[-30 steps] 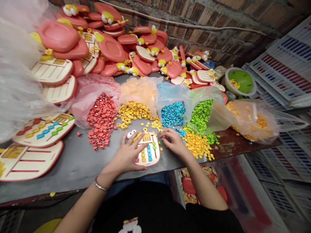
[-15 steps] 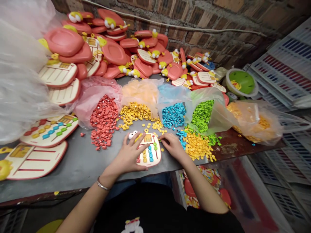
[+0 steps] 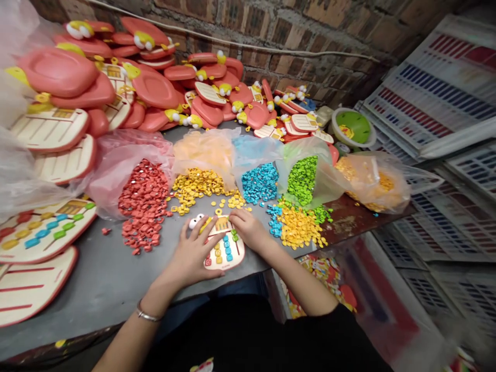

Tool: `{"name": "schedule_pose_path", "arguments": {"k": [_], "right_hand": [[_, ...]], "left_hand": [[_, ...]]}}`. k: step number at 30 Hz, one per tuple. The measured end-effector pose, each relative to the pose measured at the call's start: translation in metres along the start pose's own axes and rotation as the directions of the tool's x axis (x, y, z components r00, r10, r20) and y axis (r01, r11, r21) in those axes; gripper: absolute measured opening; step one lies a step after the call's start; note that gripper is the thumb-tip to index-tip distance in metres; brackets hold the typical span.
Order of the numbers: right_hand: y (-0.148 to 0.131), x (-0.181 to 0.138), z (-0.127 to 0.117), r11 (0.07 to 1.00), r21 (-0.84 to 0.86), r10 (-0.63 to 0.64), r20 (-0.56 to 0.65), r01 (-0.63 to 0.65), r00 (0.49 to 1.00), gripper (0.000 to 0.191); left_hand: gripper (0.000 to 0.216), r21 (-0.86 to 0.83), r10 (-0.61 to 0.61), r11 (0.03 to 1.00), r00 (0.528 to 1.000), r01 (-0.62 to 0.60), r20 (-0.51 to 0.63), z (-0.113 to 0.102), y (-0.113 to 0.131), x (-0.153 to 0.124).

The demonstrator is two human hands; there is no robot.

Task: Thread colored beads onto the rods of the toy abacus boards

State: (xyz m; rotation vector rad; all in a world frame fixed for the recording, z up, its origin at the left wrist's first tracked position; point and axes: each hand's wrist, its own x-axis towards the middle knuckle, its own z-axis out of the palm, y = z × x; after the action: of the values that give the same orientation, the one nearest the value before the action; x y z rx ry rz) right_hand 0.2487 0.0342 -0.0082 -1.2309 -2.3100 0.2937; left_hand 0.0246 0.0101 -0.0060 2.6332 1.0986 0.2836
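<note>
Left-hand fingers: left hand (image 3: 189, 257) spread out, laid across the near-left part of the toy board, thumb along its lower edge; not clenched.
Right-hand fingers: right hand (image 3: 252, 231) bent, thumb and index close together at the board's upper right; cannot tell if a piece is pinched, tips hide it.
Toy board: cream toy board (image 3: 235, 260) lies face up under left fingers, right fingertips over its top right corner.
Board beads: red, yellow, blue and green rows between the two hands; red row partly covered by left fingers.
Red pieces: red heap (image 3: 144, 206) beyond and left of left fingertips.
Yellow pieces: yellow heap (image 3: 199, 185) straight beyond left fingertips; second yellow pile (image 3: 301, 227) right of right hand.
Blue pieces: blue heap (image 3: 259, 184) beyond right fingers.
Green pieces: green heap (image 3: 302, 181) farther right, past blue.
Beaded board: beaded board (image 3: 27, 250) well left of left fingers.
Coral boards: jumbled stack (image 3: 155, 88) far beyond both hands, against brick wall (image 3: 329, 26).
</note>
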Motion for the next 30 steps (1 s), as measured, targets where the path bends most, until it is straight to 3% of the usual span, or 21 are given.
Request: {"name": "schedule_pose_path", "arguments": {"k": [5,11,16,21,26,30], "right_hand": [[0.001,-0.001,-0.002,0.999,0.036,-0.021,0.023,0.020,1.000,0.023],[0.008,0.008,-0.003,0.996,0.090,0.010,0.039,-0.014,0.999,0.014],[0.004,-0.002,0.000,0.996,-0.012,-0.090,-0.005,0.090,0.996,0.023],[-0.001,-0.008,0.001,0.999,-0.017,-0.037,-0.020,0.036,0.999,0.022],[-0.004,0.002,-0.014,0.994,0.095,0.036,0.088,-0.045,0.995,0.013],[0.003,-0.003,-0.047,0.931,0.358,-0.050,0.298,-0.063,0.953,0.011]], "left_hand": [[0.086,0.023,0.000,1.000,1.000,0.000,-0.015,0.001,0.001,0.001],[0.085,0.025,0.002,1.000,1.000,-0.001,-0.009,0.001,-0.001,0.001],[0.086,0.047,0.024,0.999,0.999,-0.023,-0.038,0.004,-0.002,0.000],[0.087,0.052,0.041,0.998,0.998,-0.038,-0.052,0.006,-0.003,-0.001],[0.085,0.058,0.047,0.997,0.998,-0.044,-0.040,0.005,-0.003,-0.001],[0.083,0.054,0.034,0.998,0.999,-0.032,-0.034,0.003,-0.003,-0.001]]}}
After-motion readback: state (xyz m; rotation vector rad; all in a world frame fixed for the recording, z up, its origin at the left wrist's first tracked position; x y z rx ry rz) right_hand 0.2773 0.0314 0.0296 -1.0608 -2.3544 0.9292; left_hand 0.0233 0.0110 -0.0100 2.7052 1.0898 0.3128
